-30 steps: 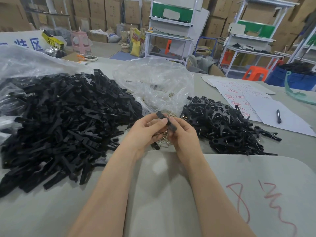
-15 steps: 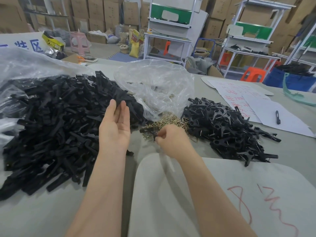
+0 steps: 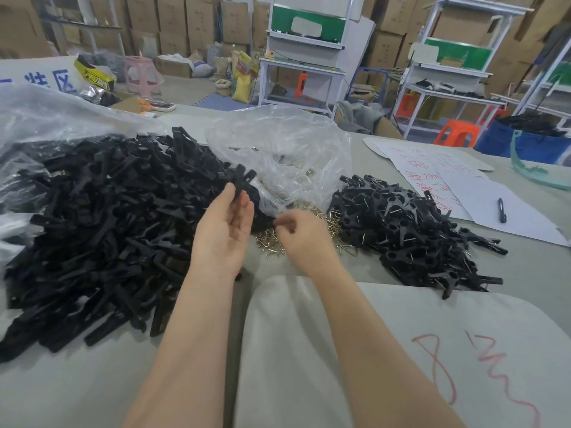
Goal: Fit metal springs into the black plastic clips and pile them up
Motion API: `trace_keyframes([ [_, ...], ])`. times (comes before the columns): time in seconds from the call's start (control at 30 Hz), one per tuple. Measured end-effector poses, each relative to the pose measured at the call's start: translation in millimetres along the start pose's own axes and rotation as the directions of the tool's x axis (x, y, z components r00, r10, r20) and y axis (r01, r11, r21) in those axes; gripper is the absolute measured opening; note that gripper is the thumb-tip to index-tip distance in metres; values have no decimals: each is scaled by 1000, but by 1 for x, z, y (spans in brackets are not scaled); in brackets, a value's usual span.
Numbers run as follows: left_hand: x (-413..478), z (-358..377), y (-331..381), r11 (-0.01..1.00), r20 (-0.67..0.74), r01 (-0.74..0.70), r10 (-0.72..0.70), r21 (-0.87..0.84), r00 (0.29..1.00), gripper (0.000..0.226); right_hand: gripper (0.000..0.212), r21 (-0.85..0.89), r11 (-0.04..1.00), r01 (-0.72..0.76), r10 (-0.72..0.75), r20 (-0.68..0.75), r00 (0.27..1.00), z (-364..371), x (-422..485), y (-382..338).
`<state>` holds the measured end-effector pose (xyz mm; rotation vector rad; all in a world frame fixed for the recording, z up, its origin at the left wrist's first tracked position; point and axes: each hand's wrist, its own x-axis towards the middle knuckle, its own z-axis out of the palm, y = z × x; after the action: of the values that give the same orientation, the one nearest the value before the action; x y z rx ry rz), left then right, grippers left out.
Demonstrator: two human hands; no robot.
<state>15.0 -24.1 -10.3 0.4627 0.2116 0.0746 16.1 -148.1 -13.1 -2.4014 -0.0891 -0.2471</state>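
Left hand [image 3: 222,233] is now gripping one black plastic clip [image 3: 242,182] between thumb and fingers, lifting it clear; half a second ago it was open and empty. Right hand [image 3: 304,239] is still curling its fingertips over the metal springs [image 3: 272,244]; whether it is pinching a spring, cannot tell. Loose clip heap [image 3: 108,217] is lying at the hands' 9 o'clock, finished pile [image 3: 401,223] at 3 o'clock, clear plastic bag [image 3: 278,149] at 12.

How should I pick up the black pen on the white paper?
Pinch the pen around its middle from above, thumb and finger on its long sides. It lies flat and alone on the paper, slim and straight, so that grip should keep it level.
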Motion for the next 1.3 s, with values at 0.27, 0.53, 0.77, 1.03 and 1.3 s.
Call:
trace_keyframes([
  [0.27, -1, 3, -19, 962, 33, 251, -256, 104, 966, 9, 36, -320, 932, -172, 187, 17, 982, -17, -1, 45],
  [0.53, 2, -3, -21, 934, 14, 297, -305, 197, 952, 20, 22, -24, 995, -99, 93, -193, 977, -18, 0, 49],
  [0.77, 3, -5, -22, 931, 19, 267, -280, 248, 960, 17, 21, 359, 924, -134, 218, -205, 954, -25, 6, 44],
  [1.03, 4, -6, -30, 870, 69, 131, -186, 476, 980, 7, 27, 615, 723, -314, 279, 156, 948, -24, 6, 39],
  [1.3, 1, -3, -30, 842, 72, 142, -208, 520, 975, 5, 30, 803, 528, -277, 214, 190, 958, -37, -3, 38],
])
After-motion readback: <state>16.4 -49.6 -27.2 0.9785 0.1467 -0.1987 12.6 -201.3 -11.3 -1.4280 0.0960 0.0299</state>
